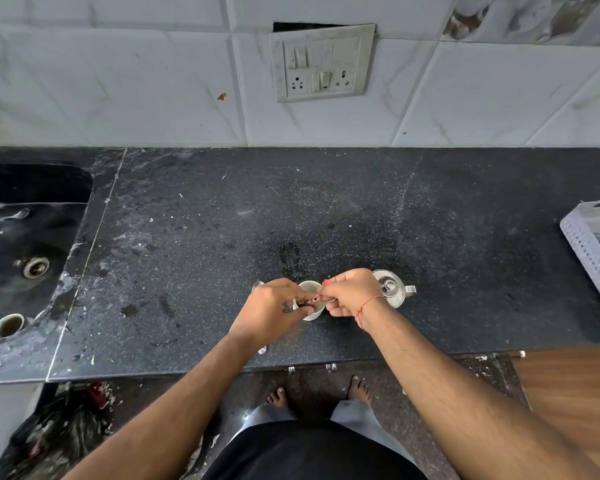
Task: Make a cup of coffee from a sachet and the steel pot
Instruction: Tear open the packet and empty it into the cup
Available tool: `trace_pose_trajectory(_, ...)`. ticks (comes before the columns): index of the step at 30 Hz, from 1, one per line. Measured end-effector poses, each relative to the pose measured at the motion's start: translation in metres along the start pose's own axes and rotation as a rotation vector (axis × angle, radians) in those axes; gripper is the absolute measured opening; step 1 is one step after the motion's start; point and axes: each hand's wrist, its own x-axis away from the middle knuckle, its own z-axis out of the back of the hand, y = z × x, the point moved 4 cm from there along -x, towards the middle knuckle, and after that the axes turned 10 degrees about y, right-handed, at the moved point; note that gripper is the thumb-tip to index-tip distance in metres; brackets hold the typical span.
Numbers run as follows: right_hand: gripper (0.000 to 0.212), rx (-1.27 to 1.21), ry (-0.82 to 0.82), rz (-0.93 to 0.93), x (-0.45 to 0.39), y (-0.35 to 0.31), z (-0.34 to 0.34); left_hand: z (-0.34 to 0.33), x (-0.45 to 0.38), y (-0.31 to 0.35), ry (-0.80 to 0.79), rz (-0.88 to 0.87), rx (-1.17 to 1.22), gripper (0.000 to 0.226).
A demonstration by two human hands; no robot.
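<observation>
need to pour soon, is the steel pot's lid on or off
On. The steel pot stands upright right of the cup, its knobbed lid seated flat on top.

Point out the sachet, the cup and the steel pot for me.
sachet (309, 301): head view, red middle between both hands.
cup (308, 287): head view, far inner wall.
steel pot (389, 285): head view, lid knob.

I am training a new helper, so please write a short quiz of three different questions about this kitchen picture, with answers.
1. True or false: the steel pot has its lid on.
2. What do both hands hold over the cup?
3. Where is the second cup? A) in the sink B) in the basket C) on the floor

Key: 1 true. 2 The sachet, pinched between left hand and right hand. 3 A, in the sink.
</observation>
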Motion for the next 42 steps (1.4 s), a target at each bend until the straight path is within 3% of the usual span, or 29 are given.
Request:
trace_pose_trajectory(10, 0.015, -0.008, -0.024, -0.017, 0.002, 0.001, -0.002, 0.01, -0.011, 0.003, 0.066, -0.055, -0.035, 0.011)
trace_pose_trajectory(17, 0.013, 0.075, -0.005, 0.075, 0.003, 0.0, -0.002, 0.012, -0.014, 0.002, 0.035, -0.03, -0.02, 0.015)
trace_pose_trajectory(21, 0.007, 0.115, 0.003, 0.192, 0.007, -0.001, 0.0, 0.011, -0.015, 0.001, 0.052, 0.03, -0.005, 0.012)
trace_pose_trajectory(29, 0.015, 0.346, -0.021, 0.415, 0.01, -0.003, 0.006, 0.01, -0.015, 0.002, 0.076, 0.015, 0.002, 0.01)
trace_pose_trajectory(37, 0.009, 0.721, 0.036, 0.872, 0.012, -0.014, 0.009, 0.012, -0.015, 0.0, 0.119, 0.021, 0.03, 0.012)
trace_pose_trajectory(42, 0.012, 0.743, 0.042, 0.961, 0.014, -0.016, 0.008, 0.013, -0.013, 0.0, 0.146, 0.045, 0.063, 0.014)
